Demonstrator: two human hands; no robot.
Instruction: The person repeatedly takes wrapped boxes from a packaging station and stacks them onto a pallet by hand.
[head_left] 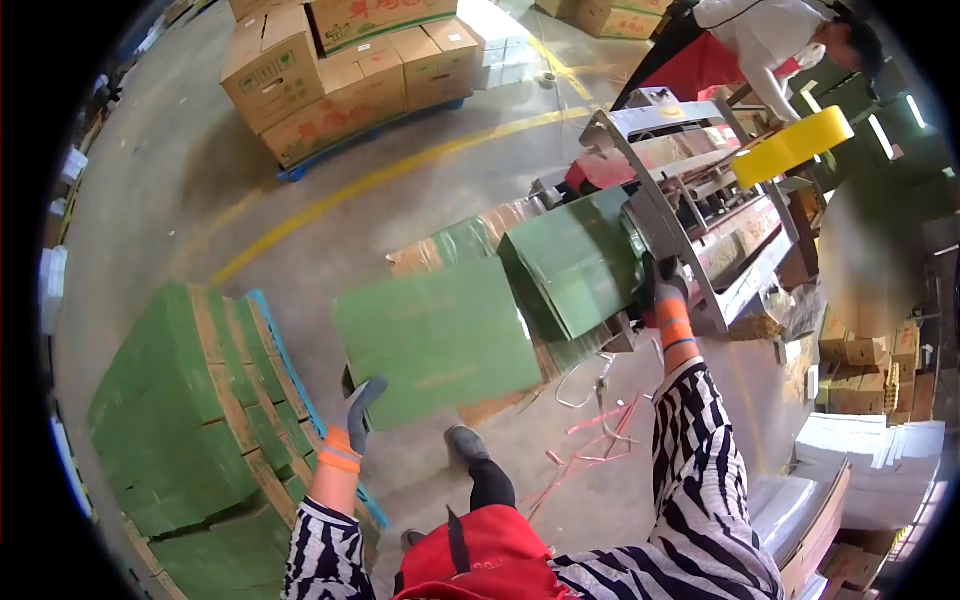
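Observation:
My left hand [362,408], in a grey glove with an orange cuff, grips the near left corner of a flat-topped green carton [440,340]. A second green carton [580,262] lies just to the right, at the mouth of a strapping machine [690,190] with a yellow tape roll [793,148] on it. My right hand [664,282], in a dark glove, is against the right end of that second carton; its fingers are dark and partly hidden. Both cartons rest on a support wrapped in clear film and brown tape [465,235].
Stacked green cartons [190,400] stand on a blue pallet [290,350] at left. Brown cartons [350,90] sit on another pallet behind. A person [760,40] leans over the machine's far side. Pink strap scraps [590,440] litter the floor near my feet.

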